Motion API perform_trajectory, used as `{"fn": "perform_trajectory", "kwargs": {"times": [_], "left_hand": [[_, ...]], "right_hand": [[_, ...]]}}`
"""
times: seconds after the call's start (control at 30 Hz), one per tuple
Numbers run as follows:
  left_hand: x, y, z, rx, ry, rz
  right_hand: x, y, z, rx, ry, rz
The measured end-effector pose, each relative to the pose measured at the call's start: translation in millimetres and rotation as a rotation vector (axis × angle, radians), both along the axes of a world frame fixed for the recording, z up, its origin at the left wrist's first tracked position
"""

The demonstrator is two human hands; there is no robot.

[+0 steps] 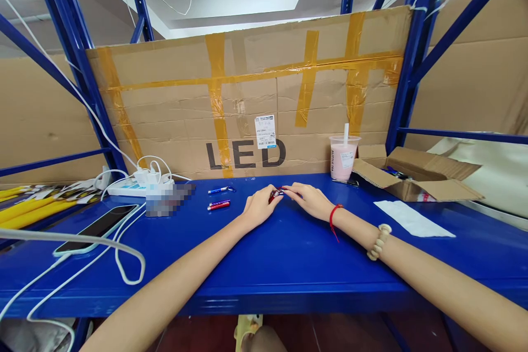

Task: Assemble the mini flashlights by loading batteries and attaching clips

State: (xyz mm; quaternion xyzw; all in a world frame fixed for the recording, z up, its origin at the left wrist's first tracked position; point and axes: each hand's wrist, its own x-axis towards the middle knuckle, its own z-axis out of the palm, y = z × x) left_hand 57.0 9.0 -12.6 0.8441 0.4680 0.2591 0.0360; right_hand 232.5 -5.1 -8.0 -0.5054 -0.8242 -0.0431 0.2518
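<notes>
Both my hands meet at the middle of the blue shelf (289, 253). My left hand (259, 207) is closed around a small red object (275, 194), apparently a small flashlight. My right hand (310, 199) pinches the same red object from the right with its fingertips. A red string and a bead bracelet are on my right wrist. Two similar small items lie to the left: a blue one (219, 190) and a red one (219, 205).
A taped cardboard sheet marked LED (247, 99) forms the back wall. A pink drink cup (344, 157) and an open cardboard box (412, 176) stand at the right, a white paper (412, 219) beside them. A phone (97, 228), cables and a power strip (132, 186) lie at the left.
</notes>
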Motion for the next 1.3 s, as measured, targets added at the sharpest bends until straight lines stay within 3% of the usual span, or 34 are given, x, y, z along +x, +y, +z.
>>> {"fn": "perform_trajectory", "kwargs": {"times": [0.23, 0.53, 0.77, 0.93, 1.13, 1.3], "left_hand": [[0, 4, -1.6, -0.031, 0.099, 0.067], [-1, 6, -5.4, 0.009, 0.042, 0.202], [-6, 17, -11.7, 0.005, 0.005, 0.164], [-5, 15, -8.2, 0.031, 0.042, 0.154], [-17, 10, 6.8, 0.130, 0.163, 0.364], [-28, 9, 9.3, 0.123, 0.306, 0.618]], "right_hand": [[10, 9, -3.9, -0.108, -0.057, -0.068], [10, 10, -5.2, -0.108, 0.008, -0.189], [11, 13, -8.5, -0.117, 0.078, -0.220], [10, 11, -7.5, -0.109, 0.101, -0.213], [10, 6, -3.9, -0.080, 0.119, -0.217], [8, 4, -2.1, -0.062, 0.137, -0.225]]}}
